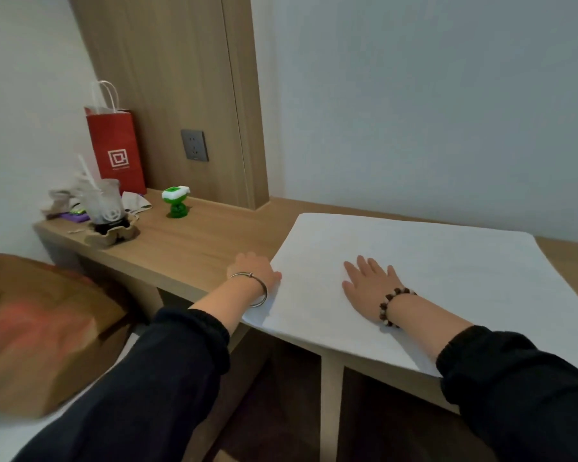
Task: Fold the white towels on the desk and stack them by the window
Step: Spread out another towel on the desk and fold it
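We note light wooden desk (pixel 194 248) carrying flat white rectangular towel (pixel 431 261), smooth, near edge overhanging desk front. Right hand (pixel 367 285) lies flat on it, fingers spread. Left hand (pixel 254 271) at towel's left edge; finger state: we cannot tell.

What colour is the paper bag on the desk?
The paper bag is red, white logo; head view.

Red paper bag (pixel 117 151) upright against wood panel (pixel 167 95), left of grey wall socket (pixel 194 145). Plastic cup (pixel 106 203) with straw seated in cardboard tray (pixel 112 233). Small green bottle (pixel 176 203) nearby. Brown paper bag (pixel 44 331) lower left, blurred.
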### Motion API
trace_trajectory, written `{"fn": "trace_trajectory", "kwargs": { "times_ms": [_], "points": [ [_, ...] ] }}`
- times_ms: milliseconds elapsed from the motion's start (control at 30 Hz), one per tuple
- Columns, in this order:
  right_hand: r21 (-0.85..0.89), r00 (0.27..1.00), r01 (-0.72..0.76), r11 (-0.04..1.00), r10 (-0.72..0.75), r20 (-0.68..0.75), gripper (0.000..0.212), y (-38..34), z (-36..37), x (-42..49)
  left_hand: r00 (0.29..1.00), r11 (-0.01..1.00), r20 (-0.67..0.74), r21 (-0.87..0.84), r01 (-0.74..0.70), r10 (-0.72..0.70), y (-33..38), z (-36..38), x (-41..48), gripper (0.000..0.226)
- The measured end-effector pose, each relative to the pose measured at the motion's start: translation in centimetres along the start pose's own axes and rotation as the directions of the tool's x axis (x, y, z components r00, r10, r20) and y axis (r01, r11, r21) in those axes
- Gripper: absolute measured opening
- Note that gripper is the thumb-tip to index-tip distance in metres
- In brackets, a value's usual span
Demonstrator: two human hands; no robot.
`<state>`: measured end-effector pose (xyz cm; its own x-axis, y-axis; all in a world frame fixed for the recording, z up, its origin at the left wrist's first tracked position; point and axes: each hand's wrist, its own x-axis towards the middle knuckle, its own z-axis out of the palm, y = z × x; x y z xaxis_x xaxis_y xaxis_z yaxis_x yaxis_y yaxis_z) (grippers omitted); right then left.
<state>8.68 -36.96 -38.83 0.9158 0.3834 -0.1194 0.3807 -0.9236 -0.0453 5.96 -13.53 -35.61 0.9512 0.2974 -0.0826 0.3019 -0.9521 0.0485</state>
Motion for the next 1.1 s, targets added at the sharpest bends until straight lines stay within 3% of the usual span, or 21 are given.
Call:
{"fn": "trace_trajectory", "kwargs": {
  "times_ms": [100, 200, 300, 400, 467, 567, 633, 700, 767, 867, 900, 967, 1033, 1100],
  "points": [
    [0.018, 0.999, 0.036, 0.999, -0.035, -0.016, 0.057, 0.2, 0.2, -2.3, 0.998, 0.985, 0.050, -0.171, 0.033, -0.025, -0.2, -0.2, -1.3, 0.035],
    [0.027, 1.000, 0.009, 1.000, -0.008, -0.020, 0.056, 0.9, 0.1, -4.2, 0.991, 0.952, 0.117, -0.291, 0.093, -0.061, 0.0, -0.9, -2.6, 0.038],
    [-0.005, 0.988, -0.149, 0.989, 0.148, -0.032, 0.059, 2.4, 0.0, -5.6, 0.978, 0.868, 0.161, -0.460, 0.190, -0.129, -0.3, -1.5, -3.1, 0.055],
    [-0.001, 0.936, -0.352, 0.936, 0.352, 0.005, 0.062, 4.5, 0.1, -7.2, 0.969, 0.683, 0.210, -0.689, 0.241, -0.131, -0.3, -2.3, -3.3, 0.056],
    [0.048, 0.929, -0.371, 0.928, 0.371, 0.004, 0.061, 5.3, 0.3, -8.1, 0.982, 0.614, 0.167, -0.767, 0.186, -0.088, 0.9, -3.4, -4.0, 0.049],
    [0.258, 0.969, -0.214, 0.942, 0.237, -0.064, 0.055, 6.6, -0.4, -8.9, 0.999, 0.596, -0.002, -0.803, -0.027, 0.041, 4.6, -5.8, -5.1, 0.031],
    [0.528, 0.946, -0.171, 0.832, 0.289, -0.149, 0.053, 8.6, -1.7, -9.6, 0.982, 0.539, -0.119, -0.823, -0.179, 0.144, 8.8, -7.6, -6.2, 0.023],
    [0.697, 0.874, -0.127, 0.706, 0.412, -0.257, 0.047, 10.4, -3.3, -9.5, 0.961, 0.482, -0.196, -0.834, -0.267, 0.193, 12.3, -8.5, -7.7, 0.021],
    [0.789, 0.759, -0.120, 0.603, 0.568, -0.318, 0.043, 12.7, -4.9, -9.9, 0.930, 0.468, -0.232, -0.813, -0.346, 0.286, 16.6, -8.4, -9.6, 0.032],
    [0.832, 0.600, -0.153, 0.533, 0.719, -0.350, 0.039, 16.2, -6.2, -11.2, 0.852, 0.649, -0.098, -0.604, -0.462, 0.515, 23.5, -5.0, -12.8, 0.017],
    [0.819, 0.576, -0.191, 0.541, 0.737, -0.353, 0.038, 17.0, -6.3, -11.8, 0.837, 0.716, -0.021, -0.506, -0.481, 0.547, 25.3, -3.2, -13.9, 0.027],
    [0.773, 0.599, -0.239, 0.588, 0.715, -0.360, 0.034, 18.1, -6.3, -12.4, 0.841, 0.816, 0.101, -0.327, -0.477, 0.532, 27.8, 0.5, -15.8, 0.040],
    [0.665, 0.716, -0.313, 0.678, 0.629, -0.303, 0.026, 18.7, -5.6, -12.5, 0.858, 0.856, 0.089, -0.171, -0.488, 0.506, 28.7, 2.9, -17.3, 0.045],
    [0.426, 0.846, -0.403, 0.810, 0.507, -0.163, 0.027, 18.7, -4.6, -12.9, 0.839, 0.836, 0.022, -0.108, -0.538, 0.543, 28.3, 3.8, -17.4, 0.044]
  ]
}}
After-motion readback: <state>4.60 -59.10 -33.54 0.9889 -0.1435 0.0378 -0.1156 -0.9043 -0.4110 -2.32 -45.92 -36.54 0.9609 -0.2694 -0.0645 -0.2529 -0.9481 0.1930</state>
